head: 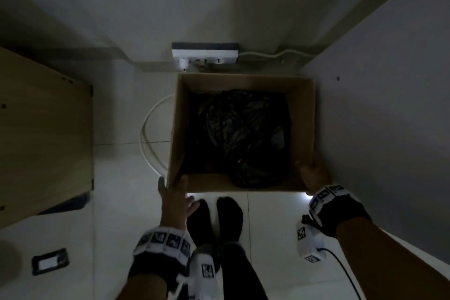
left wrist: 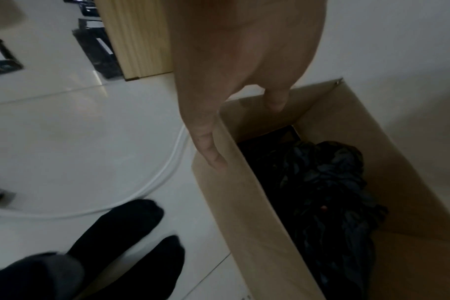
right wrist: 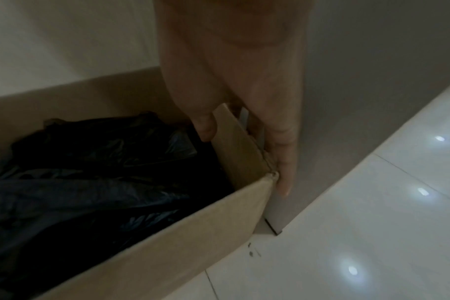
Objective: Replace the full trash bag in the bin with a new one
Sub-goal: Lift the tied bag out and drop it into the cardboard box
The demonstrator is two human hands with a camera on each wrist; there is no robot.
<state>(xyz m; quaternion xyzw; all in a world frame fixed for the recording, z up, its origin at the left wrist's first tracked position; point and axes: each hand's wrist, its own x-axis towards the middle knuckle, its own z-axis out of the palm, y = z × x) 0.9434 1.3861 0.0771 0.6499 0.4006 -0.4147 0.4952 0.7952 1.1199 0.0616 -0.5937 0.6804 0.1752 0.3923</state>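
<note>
From the head view, an open cardboard box (head: 243, 81) stands on the pale tiled floor (head: 121, 178) and serves as the bin, with a crumpled black trash bag (head: 246, 134) inside, lying toward the 3 o'clock side. Only this view shows the white power strip (head: 204, 56) at 12 o'clock from the box, the wooden panel (head: 43, 134) at 9 o'clock, and both socked feet (head: 214, 217) at 6 o'clock.

The left wrist view adds that the left hand (left wrist: 234, 85) pinches the box's near left corner, the thumb (left wrist: 276, 97) inside the wall and the fingers (left wrist: 208, 146) flat on the outside. A white cable (left wrist: 164, 174) curves across the floor beside it.

The right wrist view shows the right hand (right wrist: 234, 81) pinching the near right corner likewise, 1 digit inside and the rest outside, close to a grey wall (right wrist: 373, 81). The bag's glossy, wrinkled folds fill the box's depth here.
</note>
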